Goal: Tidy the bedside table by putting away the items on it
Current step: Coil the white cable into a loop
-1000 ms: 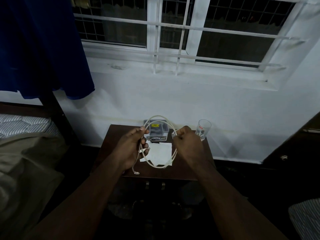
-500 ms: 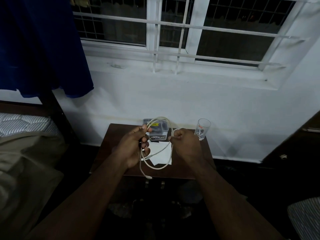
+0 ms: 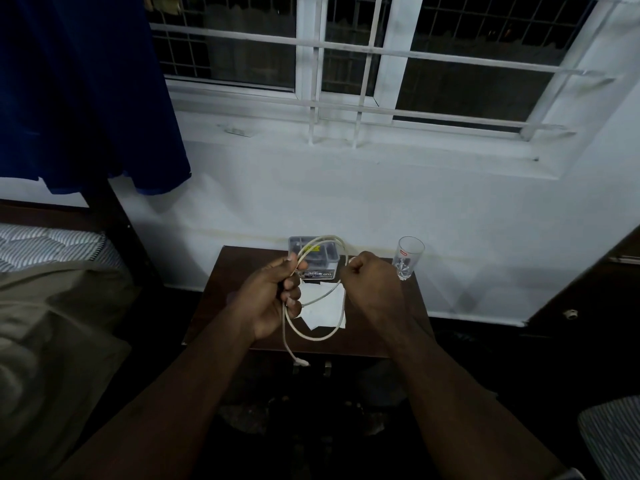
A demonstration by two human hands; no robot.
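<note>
A white cable (image 3: 316, 336) hangs in loops above the dark wooden bedside table (image 3: 239, 271). My left hand (image 3: 268, 299) grips the gathered loops, and one plug end dangles below it past the table's front edge. My right hand (image 3: 372, 282) is closed on the cable's other stretch, level with the left hand. On the table behind the hands stand a small clear plastic box (image 3: 313, 258) with a yellow label and a clear drinking glass (image 3: 407, 258) at the back right corner. White paper sheets (image 3: 325, 306) lie under the loops.
A bed with a striped mattress (image 3: 45, 244) and an olive blanket (image 3: 52, 323) is at the left. A blue curtain (image 3: 86, 91) hangs above it. The white wall and barred window (image 3: 346, 64) stand behind the table. Dark furniture (image 3: 588, 306) is at the right.
The loop has tightened as my right hand moved in toward the left. The dangling plug end has dropped lower and swung right, below the table's front edge.
</note>
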